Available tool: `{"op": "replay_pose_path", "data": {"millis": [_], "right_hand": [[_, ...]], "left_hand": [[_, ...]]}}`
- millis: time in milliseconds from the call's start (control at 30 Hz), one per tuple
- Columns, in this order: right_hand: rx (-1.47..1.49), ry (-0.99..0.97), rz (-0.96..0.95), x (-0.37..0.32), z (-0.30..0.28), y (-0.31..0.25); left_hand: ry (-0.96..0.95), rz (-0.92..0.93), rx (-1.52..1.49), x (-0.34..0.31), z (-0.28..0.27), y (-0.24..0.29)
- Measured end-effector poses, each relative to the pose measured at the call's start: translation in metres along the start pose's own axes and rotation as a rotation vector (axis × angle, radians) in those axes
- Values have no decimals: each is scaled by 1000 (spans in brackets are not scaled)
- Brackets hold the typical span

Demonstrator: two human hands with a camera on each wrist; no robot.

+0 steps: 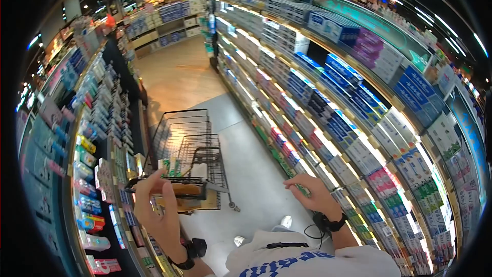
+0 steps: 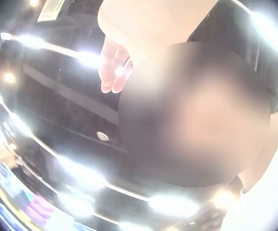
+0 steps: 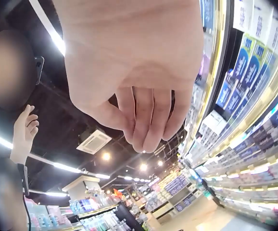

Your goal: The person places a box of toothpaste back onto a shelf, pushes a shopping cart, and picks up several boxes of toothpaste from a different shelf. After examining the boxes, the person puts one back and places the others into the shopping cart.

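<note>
Apparently empty-handed, stands just behind a black wire shopping cart (image 1: 205,149) in a brightly lit store aisle. Holds the left hand (image 1: 158,210) over the cart's near end, with loosely bent fingers and nothing visible in them; cannot tell from the head view about contact with the cart. Holds the right hand (image 1: 315,195) out to the cart's right, with relaxed, curled fingers and no item seen between them.

Seen inside the cart's near end: green-and-white packages (image 1: 170,166), probably set there to spare the hands a load. Stationed close along the left shelving (image 1: 105,146), likely to leave a strip of gray floor (image 1: 241,164) for walking on the cart's right.

Also pictured: to the cart's right, a tall lit rack (image 1: 328,146) with blue toothpaste-type cartons (image 1: 338,74) and purple cartons (image 1: 368,47), apparently faced outward for easy reading; to its left, a red-and-yellow packet (image 1: 92,222); beyond its far end, wood-toned floor (image 1: 174,77) and a cross shelf (image 1: 166,38). Standing in the way: the cart itself, straight ahead on the left, plus a looped black cable (image 1: 313,232) at the right wrist, apt to snag on wire.
</note>
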State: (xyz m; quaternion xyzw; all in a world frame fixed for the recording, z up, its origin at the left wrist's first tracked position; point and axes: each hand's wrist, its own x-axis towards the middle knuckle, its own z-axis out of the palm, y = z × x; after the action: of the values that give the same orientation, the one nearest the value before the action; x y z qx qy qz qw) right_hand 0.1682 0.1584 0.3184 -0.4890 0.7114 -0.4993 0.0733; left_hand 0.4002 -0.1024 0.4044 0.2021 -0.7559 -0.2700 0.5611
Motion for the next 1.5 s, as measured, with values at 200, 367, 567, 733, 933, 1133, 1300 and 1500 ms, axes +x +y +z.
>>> {"op": "replay_pose_path", "data": {"millis": [200, 367, 567, 733, 933, 1133, 1300, 1500], "right_hand": [[567, -390, 149, 43, 78, -27], [230, -482, 186, 63, 135, -40], [236, -604, 249, 66, 233, 66], [125, -941, -34, 79, 303, 143], [210, -1089, 223, 105, 325, 132], [66, -1127, 220, 113, 340, 141], [57, -1031, 116, 112, 350, 156], [74, -914, 73, 106, 355, 149]], "left_hand": [[-71, -497, 408, -107, -111, -183], [-352, -492, 438, -172, -120, -245], [-559, -527, 439, -178, -75, -273], [-597, -435, 608, -155, -75, -312], [-870, -619, 437, -150, -89, -348], [-562, -781, 413, -159, -74, -340], [-524, -398, 424, -117, -87, -365], [-754, -167, 619, -134, -101, -484]]}}
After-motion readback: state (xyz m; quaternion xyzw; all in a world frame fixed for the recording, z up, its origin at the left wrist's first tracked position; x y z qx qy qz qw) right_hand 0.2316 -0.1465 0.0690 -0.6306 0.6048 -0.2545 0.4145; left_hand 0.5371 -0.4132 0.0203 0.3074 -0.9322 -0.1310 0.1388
